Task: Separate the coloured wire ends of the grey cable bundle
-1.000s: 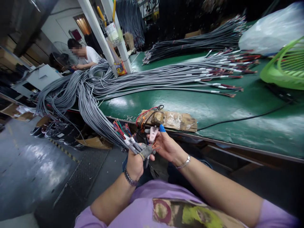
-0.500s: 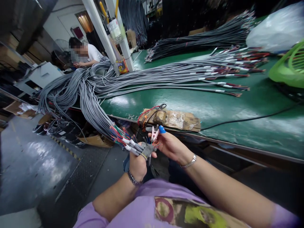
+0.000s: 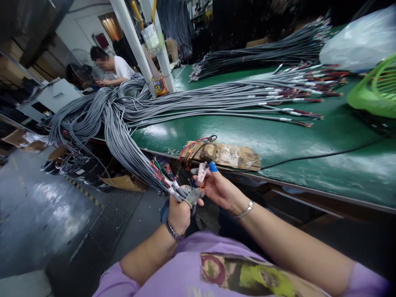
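My left hand (image 3: 178,211) grips the ends of a few grey cables (image 3: 130,152), whose stripped coloured wires (image 3: 161,173) fan out above my fist. My right hand (image 3: 220,189), with a blue cot on one fingertip, holds a small pale clip (image 3: 201,172) close to those wire ends. Both hands hover just below the front edge of the green table (image 3: 278,144). The cables trail up and left into a large grey bundle draped over the table's corner.
A taped brown block (image 3: 225,156) with red and black leads sits at the table edge. Long cable bundles (image 3: 247,97) cross the table. A green basket (image 3: 375,88) and a plastic bag (image 3: 359,39) lie at right. Another person (image 3: 111,70) works far left.
My hands stay almost where they were; the cable ends in my left hand shifted slightly and the clip in my right hand tilted a little.
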Demonstrator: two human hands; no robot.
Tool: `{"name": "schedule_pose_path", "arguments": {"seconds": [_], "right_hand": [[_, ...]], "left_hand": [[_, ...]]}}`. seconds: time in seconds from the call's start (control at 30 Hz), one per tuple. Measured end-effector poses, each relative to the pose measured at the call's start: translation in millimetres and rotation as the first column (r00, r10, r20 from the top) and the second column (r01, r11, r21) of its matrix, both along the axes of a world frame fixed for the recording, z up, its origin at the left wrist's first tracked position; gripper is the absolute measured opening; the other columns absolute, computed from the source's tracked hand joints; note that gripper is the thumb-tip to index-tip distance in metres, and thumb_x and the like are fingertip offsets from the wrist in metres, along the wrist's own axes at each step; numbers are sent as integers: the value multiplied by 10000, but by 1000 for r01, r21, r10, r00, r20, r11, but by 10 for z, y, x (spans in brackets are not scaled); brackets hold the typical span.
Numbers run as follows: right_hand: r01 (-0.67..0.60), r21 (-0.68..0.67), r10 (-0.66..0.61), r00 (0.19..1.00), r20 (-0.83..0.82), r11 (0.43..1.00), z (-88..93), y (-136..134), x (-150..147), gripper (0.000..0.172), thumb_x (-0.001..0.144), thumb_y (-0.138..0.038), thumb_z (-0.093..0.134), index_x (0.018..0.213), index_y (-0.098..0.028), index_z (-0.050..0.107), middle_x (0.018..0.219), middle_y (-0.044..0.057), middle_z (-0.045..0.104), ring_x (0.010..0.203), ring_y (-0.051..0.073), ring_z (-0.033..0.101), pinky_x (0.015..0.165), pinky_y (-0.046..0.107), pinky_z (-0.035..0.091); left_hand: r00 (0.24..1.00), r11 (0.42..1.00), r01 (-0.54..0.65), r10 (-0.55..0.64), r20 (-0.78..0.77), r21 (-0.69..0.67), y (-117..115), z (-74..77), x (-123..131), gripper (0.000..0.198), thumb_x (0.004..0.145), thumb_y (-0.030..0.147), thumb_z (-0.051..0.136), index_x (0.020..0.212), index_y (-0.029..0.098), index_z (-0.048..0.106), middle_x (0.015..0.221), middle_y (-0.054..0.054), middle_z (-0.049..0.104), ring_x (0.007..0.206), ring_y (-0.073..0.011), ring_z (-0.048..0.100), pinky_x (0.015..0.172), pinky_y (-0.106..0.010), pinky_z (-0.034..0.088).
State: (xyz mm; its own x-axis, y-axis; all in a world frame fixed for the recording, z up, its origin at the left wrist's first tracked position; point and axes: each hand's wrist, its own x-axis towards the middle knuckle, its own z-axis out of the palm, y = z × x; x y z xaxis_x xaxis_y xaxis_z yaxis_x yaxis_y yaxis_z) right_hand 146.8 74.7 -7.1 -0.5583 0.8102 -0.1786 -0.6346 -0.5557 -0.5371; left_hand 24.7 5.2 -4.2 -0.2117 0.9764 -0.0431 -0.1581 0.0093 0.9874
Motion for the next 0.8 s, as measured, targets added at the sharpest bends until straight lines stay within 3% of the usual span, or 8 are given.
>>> {"name": "schedule_pose_path", "arguments": {"seconds": [0.1,0.23,0.33,0.47,0.63,0.8], "right_hand": [[-123,77,116,989,86,989,-14,-80,95,513,658,-651,693,800,-158,665,743,36,662,594,122,567,579,269,470],[-167,234,95,952,290,958,-5,-223,166,369,659,-473,781,776,-158,626,669,14,656,579,117,563,571,251,396],[-191,352,47,924,380,916,63,-294,161,317,686,-421,770,731,-162,594,582,8,651,568,128,567,592,262,375],[-233,392,43,898,439,890,124,-311,138,350,693,-482,739,688,-174,574,547,4,643,552,144,573,623,293,400],[-113,366,-99,852,514,924,62,-305,124,364,638,-479,774,674,-162,599,571,-9,610,545,111,487,557,259,335],[8,281,-139,882,450,960,21,-307,138,327,592,-408,811,634,-167,593,552,-39,535,513,82,409,521,239,329]], "left_hand": [[999,1000,31,-31,-16,3,-48,-38,-38,277,758,393,696,641,145,656,516,-6,628,388,-70,392,423,-227,290],[989,997,74,-69,-133,32,-102,-63,-97,337,789,434,656,606,151,662,539,-17,623,452,-93,453,467,-236,337],[957,990,141,-135,-257,8,-111,43,-128,354,783,438,660,563,161,662,542,-20,620,508,-111,498,530,-245,385],[915,963,267,-267,-302,-40,-102,192,-152,352,739,425,702,507,165,652,544,-32,637,545,-134,543,558,-256,412],[974,987,160,-161,-159,-16,-97,35,-164,307,774,397,678,587,155,658,513,-15,625,444,-94,456,463,-236,338],[998,998,59,-59,3,-29,-74,-58,-146,266,734,393,721,648,150,657,535,-19,655,434,-99,497,426,-223,323]]}}
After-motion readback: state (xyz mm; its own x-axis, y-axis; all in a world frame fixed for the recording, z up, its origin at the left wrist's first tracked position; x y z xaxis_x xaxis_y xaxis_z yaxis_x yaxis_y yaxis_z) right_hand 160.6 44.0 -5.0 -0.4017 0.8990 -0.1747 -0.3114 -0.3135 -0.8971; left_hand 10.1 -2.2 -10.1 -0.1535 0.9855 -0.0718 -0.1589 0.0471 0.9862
